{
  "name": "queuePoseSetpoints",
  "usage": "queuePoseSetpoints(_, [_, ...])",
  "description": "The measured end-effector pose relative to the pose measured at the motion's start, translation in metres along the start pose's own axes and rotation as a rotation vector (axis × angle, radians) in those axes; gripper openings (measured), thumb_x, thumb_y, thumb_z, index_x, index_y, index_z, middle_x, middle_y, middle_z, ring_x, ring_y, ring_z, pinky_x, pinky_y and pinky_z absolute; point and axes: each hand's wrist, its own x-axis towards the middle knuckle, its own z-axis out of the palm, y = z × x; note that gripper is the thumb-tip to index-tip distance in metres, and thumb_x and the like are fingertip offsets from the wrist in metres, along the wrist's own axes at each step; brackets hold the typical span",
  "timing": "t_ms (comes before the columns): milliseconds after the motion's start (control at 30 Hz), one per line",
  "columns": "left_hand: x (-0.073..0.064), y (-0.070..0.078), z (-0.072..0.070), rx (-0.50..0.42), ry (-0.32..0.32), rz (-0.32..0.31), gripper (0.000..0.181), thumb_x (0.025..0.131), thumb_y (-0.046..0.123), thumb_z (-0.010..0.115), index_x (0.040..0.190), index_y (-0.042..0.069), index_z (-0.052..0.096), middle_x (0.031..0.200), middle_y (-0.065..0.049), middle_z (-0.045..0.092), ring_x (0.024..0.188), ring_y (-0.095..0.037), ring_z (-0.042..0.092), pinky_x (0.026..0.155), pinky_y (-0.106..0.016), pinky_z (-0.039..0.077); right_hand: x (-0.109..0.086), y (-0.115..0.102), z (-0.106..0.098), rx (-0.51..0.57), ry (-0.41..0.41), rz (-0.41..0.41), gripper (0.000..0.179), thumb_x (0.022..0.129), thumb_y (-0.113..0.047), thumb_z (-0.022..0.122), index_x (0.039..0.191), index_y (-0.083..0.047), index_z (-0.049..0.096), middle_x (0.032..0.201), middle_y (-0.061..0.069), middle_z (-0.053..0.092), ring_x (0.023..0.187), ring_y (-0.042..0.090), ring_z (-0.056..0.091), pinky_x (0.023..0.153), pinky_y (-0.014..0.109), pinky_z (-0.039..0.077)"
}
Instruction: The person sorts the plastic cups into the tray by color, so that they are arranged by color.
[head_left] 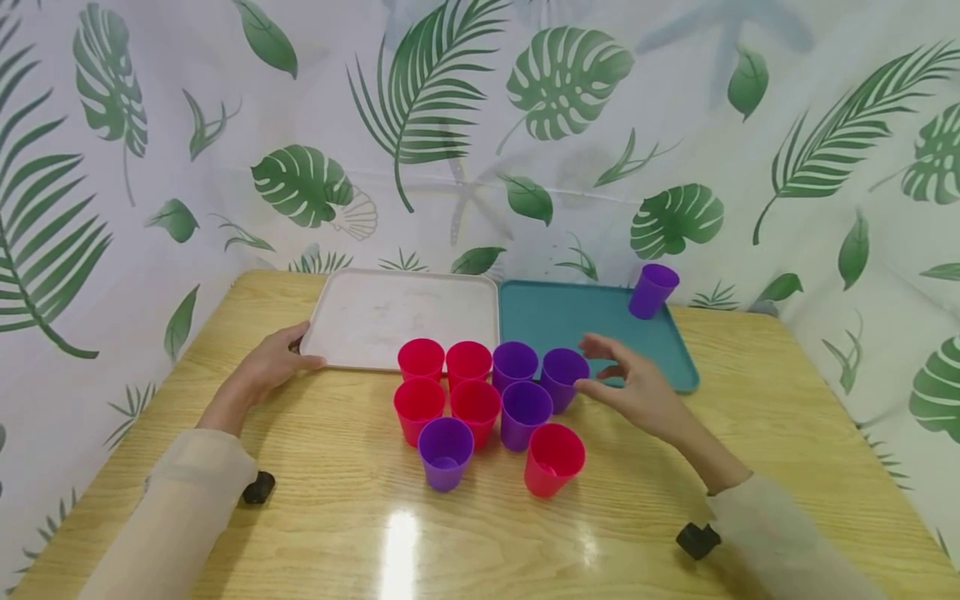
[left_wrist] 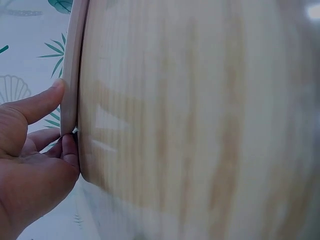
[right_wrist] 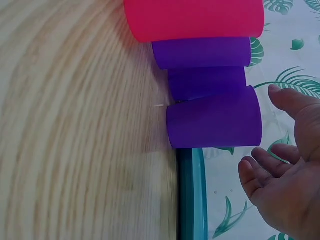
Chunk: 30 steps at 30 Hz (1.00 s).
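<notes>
At the near left corner of the white tray [head_left: 405, 312], my left hand [head_left: 273, 360] holds the rim. In the left wrist view the thumb [left_wrist: 52, 97] lies on the tray's edge [left_wrist: 72, 65] and the other fingers curl under it. My right hand [head_left: 641, 396], fingers spread and loosely bent, is beside the rightmost purple cup [head_left: 564, 383] of the group. In the right wrist view a gap shows between that hand [right_wrist: 285, 175] and the nearest purple cup [right_wrist: 215, 120]. Several red cups [head_left: 420, 408] and purple cups [head_left: 527, 421] stand upright together.
A teal tray [head_left: 562, 312] lies right of the white one, with a lone purple cup [head_left: 651, 293] on its far right corner. Nearer the front stand a purple cup [head_left: 446, 458] and a red cup [head_left: 552, 467]. Behind the wooden table [head_left: 315, 517] hangs a leaf-patterned cloth [head_left: 450, 100].
</notes>
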Motion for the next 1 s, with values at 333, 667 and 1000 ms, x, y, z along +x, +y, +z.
queuePoseSetpoints(333, [0.001, -0.001, 0.001, -0.017, 0.002, 0.015, 0.084, 0.103, 0.007, 0.063, 0.162, -0.004, 0.003, 0.168, -0.028, 0.004, 0.155, -0.043, 0.006, 0.124, -0.056, 0.015, 0.005, 0.004, 0.011, -0.020, -0.035, 0.026, 0.072, 0.093, -0.015, 0.078, 0.152, 0.005, 0.043, 0.144, 0.024, 0.057, 0.118, 0.039, 0.063, 0.096, 0.049, 0.055])
queuePoseSetpoints(667, [0.001, -0.002, 0.000, 0.000, 0.010, 0.004, 0.084, 0.103, 0.008, 0.063, 0.162, -0.003, 0.004, 0.168, -0.028, 0.006, 0.155, -0.044, 0.009, 0.123, -0.056, 0.017, 0.007, 0.003, 0.014, -0.033, -0.067, 0.058, 0.074, 0.093, -0.018, 0.079, 0.153, 0.006, 0.042, 0.149, 0.027, 0.052, 0.108, 0.036, 0.068, 0.092, 0.044, 0.058])
queuePoseSetpoints(1000, [0.000, 0.000, 0.001, -0.005, 0.012, -0.015, 0.085, 0.103, 0.009, 0.063, 0.162, -0.003, 0.003, 0.169, -0.027, 0.004, 0.156, -0.042, 0.006, 0.124, -0.055, 0.015, 0.006, 0.003, 0.016, -0.017, -0.065, 0.075, 0.074, 0.092, -0.015, 0.080, 0.152, 0.007, 0.043, 0.146, 0.027, 0.054, 0.104, 0.035, 0.070, 0.088, 0.038, 0.059])
